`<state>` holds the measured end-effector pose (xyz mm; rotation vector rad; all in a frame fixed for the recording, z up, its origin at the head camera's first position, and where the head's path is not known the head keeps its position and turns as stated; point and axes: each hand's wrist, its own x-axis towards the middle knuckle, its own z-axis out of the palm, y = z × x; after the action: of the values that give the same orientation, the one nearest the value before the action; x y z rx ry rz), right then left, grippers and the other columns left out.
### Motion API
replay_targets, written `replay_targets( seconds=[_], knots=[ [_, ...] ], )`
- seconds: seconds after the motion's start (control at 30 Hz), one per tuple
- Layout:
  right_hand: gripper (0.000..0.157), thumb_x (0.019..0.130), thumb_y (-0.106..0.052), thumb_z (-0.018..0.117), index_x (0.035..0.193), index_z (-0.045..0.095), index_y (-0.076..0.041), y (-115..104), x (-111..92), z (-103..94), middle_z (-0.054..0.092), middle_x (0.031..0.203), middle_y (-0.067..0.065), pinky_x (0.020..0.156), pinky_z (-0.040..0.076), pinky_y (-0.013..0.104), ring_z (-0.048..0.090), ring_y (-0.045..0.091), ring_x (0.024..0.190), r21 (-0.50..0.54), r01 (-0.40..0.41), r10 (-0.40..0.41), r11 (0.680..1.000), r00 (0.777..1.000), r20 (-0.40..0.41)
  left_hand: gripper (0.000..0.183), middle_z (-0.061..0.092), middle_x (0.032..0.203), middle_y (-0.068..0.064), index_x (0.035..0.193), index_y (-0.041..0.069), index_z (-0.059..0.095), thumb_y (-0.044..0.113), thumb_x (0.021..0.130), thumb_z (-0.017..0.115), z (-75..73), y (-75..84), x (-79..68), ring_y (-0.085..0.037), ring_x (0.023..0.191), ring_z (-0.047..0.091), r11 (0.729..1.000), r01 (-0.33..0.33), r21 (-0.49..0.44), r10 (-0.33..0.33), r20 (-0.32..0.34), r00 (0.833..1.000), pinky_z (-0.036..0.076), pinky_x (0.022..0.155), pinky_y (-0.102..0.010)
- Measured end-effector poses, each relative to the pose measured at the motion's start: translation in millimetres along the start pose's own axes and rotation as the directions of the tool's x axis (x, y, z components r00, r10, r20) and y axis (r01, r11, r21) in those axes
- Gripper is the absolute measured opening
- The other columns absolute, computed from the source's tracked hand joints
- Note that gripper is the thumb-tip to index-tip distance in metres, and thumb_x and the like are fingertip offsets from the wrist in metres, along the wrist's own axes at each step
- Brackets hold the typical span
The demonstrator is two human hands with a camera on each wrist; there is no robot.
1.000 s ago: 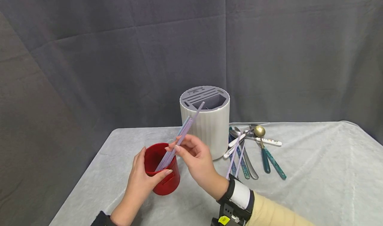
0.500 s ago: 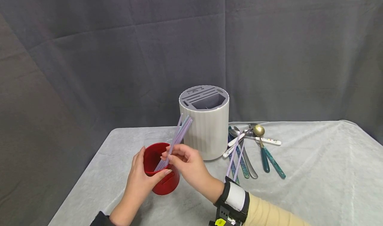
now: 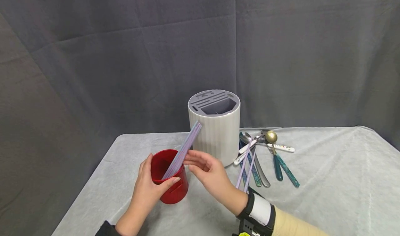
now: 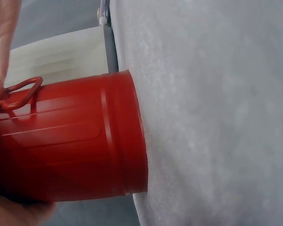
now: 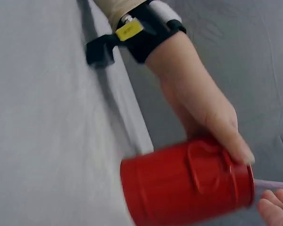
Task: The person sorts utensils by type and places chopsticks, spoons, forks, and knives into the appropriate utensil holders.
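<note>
Glossy red, the cylindrical cup [image 3: 175, 192] at lower centre is clasped by the left hand [image 3: 146, 185], probably for steadiness; slim lilac sticks [image 3: 183, 150] lean on its rim beside the relaxed, empty right hand [image 3: 213, 175].

Straws [image 3: 185, 148] in a cup [image 3: 173, 193], holder [image 3: 216, 135] behind it to the right, cutlery [image 3: 260, 169] right of the holder.

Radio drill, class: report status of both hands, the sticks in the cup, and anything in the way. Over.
Left hand gripping red cup. Right hand beside pastel sticks, pinching none. Sticks leaning in cup, tops out. White holder behind, seemingly not in the way.
</note>
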<state>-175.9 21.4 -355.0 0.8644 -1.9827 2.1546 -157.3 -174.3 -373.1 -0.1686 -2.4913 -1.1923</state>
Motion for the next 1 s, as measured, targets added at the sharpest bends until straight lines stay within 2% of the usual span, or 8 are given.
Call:
replay_targets(
  seconds=[0.2,0.33,0.4,0.47,0.6,0.67,0.7,1.0],
  knots=[
    [0.028,0.085,0.001,0.057,0.112,0.052,0.009,4,-14,-39.4,0.059,0.099,0.027,0.076,0.051,0.030,0.062,0.025,0.087,-0.085,-0.120,0.114,0.989,0.991,-0.072,0.097,0.034,0.135,-0.016,0.140,0.003,0.022,0.039,0.069,0.078,-1.3,-0.5,0.0,-0.031,0.117,0.036,1.000,0.019,0.003,-0.019,-0.007,1.000,0.039,0.093,-0.052],
    [0.020,0.086,-0.002,0.057,0.104,0.055,0.007,10,-22,-70.0,0.061,0.086,0.017,0.063,0.052,0.030,0.060,0.021,0.074,-0.234,-0.284,0.247,0.930,0.953,-0.178,0.098,0.033,0.136,-0.014,0.140,0.005,0.022,0.039,0.068,0.078,-2.4,-2.4,-0.3,-0.029,0.118,0.036,0.999,0.035,0.001,-0.035,-0.001,0.999,0.039,0.093,-0.051],
    [0.016,0.085,-0.005,0.059,0.099,0.058,0.003,15,-24,-86.4,0.060,0.080,0.010,0.058,0.050,0.029,0.058,0.019,0.068,-0.328,-0.364,0.299,0.872,0.926,-0.233,0.098,0.033,0.136,-0.014,0.140,0.005,0.022,0.040,0.068,0.078,-2.8,-2.7,-0.3,-0.029,0.118,0.036,0.999,0.033,0.002,-0.033,-0.001,0.999,0.039,0.093,-0.052],
    [0.012,0.085,-0.009,0.060,0.093,0.058,0.000,22,-24,-102.8,0.057,0.075,0.005,0.055,0.048,0.028,0.055,0.016,0.065,-0.451,-0.410,0.322,0.793,0.910,-0.262,0.098,0.033,0.136,-0.014,0.140,0.004,0.022,0.040,0.068,0.078,-3.1,-2.9,-0.4,-0.029,0.118,0.036,1.000,0.030,0.005,-0.030,-0.003,1.000,0.039,0.093,-0.052],
    [0.015,0.085,-0.017,0.062,0.081,0.055,-0.004,34,-26,-130.2,0.052,0.070,0.003,0.052,0.041,0.029,0.047,0.015,0.060,-0.700,-0.408,0.318,0.586,0.910,-0.265,0.098,0.032,0.136,-0.015,0.140,0.003,0.022,0.041,0.069,0.078,-2.6,-2.4,-0.8,-0.030,0.118,0.035,1.000,0.030,0.008,-0.030,0.003,1.000,0.039,0.093,-0.052],
    [0.021,0.085,-0.021,0.062,0.077,0.052,-0.005,37,-27,-138.9,0.048,0.066,0.002,0.049,0.038,0.030,0.044,0.014,0.057,-0.751,-0.414,0.335,0.514,0.903,-0.269,0.098,0.032,0.136,-0.015,0.140,0.003,0.022,0.042,0.069,0.077,-1.8,-2.2,-1.0,-0.030,0.118,0.035,0.999,0.032,0.008,-0.032,0.010,0.999,0.039,0.093,-0.052],
    [0.023,0.085,-0.022,0.062,0.075,0.051,-0.006,38,-27,-142.1,0.047,0.064,0.002,0.048,0.037,0.030,0.043,0.014,0.055,-0.763,-0.417,0.343,0.494,0.900,-0.270,0.098,0.032,0.137,-0.015,0.140,0.003,0.022,0.042,0.069,0.077,-1.3,-2.3,-1.0,-0.030,0.119,0.035,0.999,0.035,0.007,-0.035,0.012,0.999,0.039,0.093,-0.052],
    [0.037,0.082,-0.024,0.065,0.058,0.040,-0.011,43,-19,-151.1,0.033,0.053,-0.004,0.041,0.026,0.024,0.032,0.009,0.044,-0.774,-0.446,0.401,0.449,0.875,-0.271,0.099,0.032,0.137,-0.014,0.140,0.004,0.022,0.040,0.068,0.078,0.8,-1.2,-0.6,-0.029,0.119,0.035,1.000,0.031,0.001,-0.031,0.007,0.999,0.038,0.094,-0.051]
  ],
)
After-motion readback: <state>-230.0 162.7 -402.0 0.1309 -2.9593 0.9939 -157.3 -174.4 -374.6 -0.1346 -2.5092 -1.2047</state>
